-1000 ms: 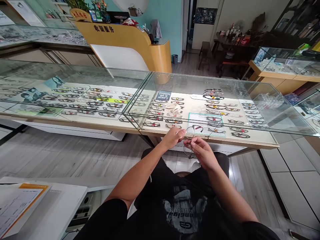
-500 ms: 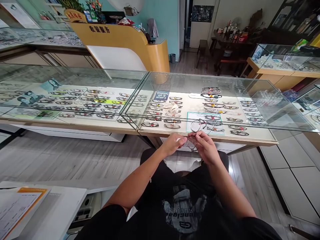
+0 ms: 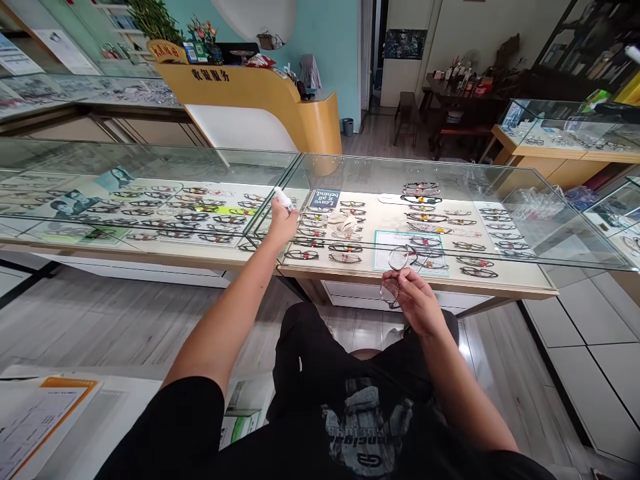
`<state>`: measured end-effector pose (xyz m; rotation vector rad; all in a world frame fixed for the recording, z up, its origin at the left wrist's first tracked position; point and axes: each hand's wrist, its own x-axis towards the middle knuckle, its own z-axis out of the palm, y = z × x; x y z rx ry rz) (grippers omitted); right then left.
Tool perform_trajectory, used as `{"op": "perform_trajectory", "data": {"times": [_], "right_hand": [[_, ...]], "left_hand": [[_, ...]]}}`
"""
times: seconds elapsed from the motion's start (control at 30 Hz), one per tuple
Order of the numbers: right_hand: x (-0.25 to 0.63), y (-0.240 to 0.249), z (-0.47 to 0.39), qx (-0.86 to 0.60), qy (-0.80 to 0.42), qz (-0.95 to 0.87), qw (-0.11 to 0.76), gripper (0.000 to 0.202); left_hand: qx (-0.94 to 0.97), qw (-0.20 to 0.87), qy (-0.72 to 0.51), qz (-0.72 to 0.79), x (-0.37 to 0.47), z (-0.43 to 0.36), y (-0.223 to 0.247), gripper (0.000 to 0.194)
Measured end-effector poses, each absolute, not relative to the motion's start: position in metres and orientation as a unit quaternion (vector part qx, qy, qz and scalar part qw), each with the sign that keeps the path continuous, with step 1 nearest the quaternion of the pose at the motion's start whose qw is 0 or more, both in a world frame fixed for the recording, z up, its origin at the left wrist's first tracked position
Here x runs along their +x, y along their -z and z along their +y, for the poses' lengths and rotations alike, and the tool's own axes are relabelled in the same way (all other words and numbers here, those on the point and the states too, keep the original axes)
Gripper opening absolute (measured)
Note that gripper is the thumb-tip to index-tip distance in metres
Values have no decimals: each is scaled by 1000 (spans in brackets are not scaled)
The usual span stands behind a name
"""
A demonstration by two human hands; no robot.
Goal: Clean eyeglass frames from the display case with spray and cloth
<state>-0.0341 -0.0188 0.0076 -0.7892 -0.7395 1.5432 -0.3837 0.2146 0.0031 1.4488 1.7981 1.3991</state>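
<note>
My right hand is closed on a pair of thin-rimmed eyeglasses, held upright on end just in front of the glass display case. One lens is above my fingertips and the other below. Stretched out to the left, my left hand grips a small white bottle over the joint between two case sections. Its fingers are partly hidden from this angle. A crumpled pale cloth appears to the right of my left hand, among rows of frames.
Several rows of eyeglass frames lie inside the case, beside a blue card. Behind stands a yellow cashier counter. Papers rest on a white surface at lower left.
My left hand has moved away from the eyeglasses, left and forward over the case, carrying the white bottle. The right hand keeps the eyeglasses at nearly the same place.
</note>
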Motion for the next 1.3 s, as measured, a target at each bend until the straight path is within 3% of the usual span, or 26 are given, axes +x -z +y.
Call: {"op": "perform_trajectory", "data": {"times": [0.37,0.53,0.7,0.8,0.9,1.0,1.3], "right_hand": [[-31,-3,-17,-338,-670,-302,588,24],[-31,-5,-15,-338,-667,-306,590,26],[-30,-2,-15,-335,-670,-302,590,25],[-30,-1,-14,-327,-678,-299,587,23],[-29,-2,-14,-323,-683,-294,585,22],[-27,-3,-16,-326,-687,-289,582,23],[-13,0,-24,-329,-676,-290,592,20]], "left_hand": [[521,162,-487,682,-402,223,24,38],[544,136,-503,657,-397,213,28,60],[518,-11,-529,672,-360,173,18,73],[646,-42,-463,606,-327,146,8,62],[739,-8,-361,569,-299,135,1,46],[773,20,-295,561,-283,141,0,45],[788,41,-259,557,-273,173,11,34]]}}
